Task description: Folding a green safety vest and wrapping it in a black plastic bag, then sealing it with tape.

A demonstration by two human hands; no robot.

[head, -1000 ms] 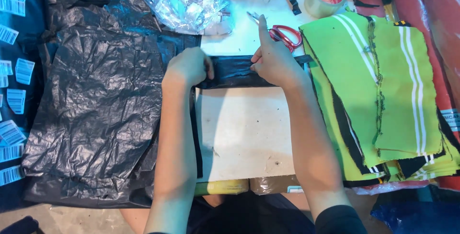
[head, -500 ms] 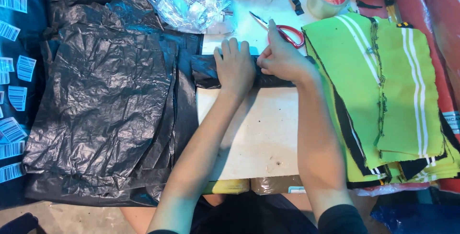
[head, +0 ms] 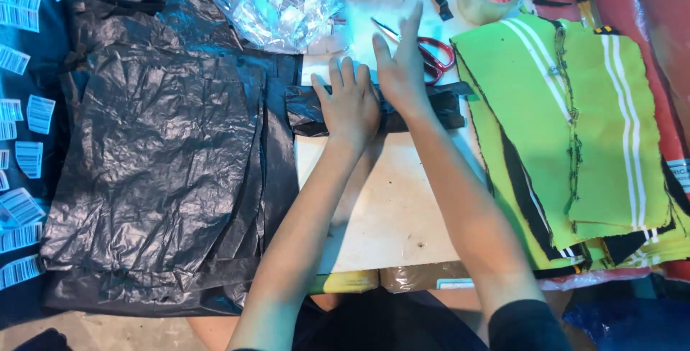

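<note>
Folded black plastic strip (head: 309,110) lies centre frame on the white surface (head: 388,207), long axis left-right. Left hand (head: 351,106) flat on it, fingers spread, pressing. Right hand (head: 402,67) open, lifting toward the red scissors (head: 435,56) just beyond.

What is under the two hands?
Both the left hand and right hand press on a folded black plastic bag lying on the white board. Whatever is inside the fold is covered.

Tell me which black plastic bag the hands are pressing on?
The small folded black bag on the white board, under both the left hand and right hand; the big stack of bags lies flat, untouched.
</note>
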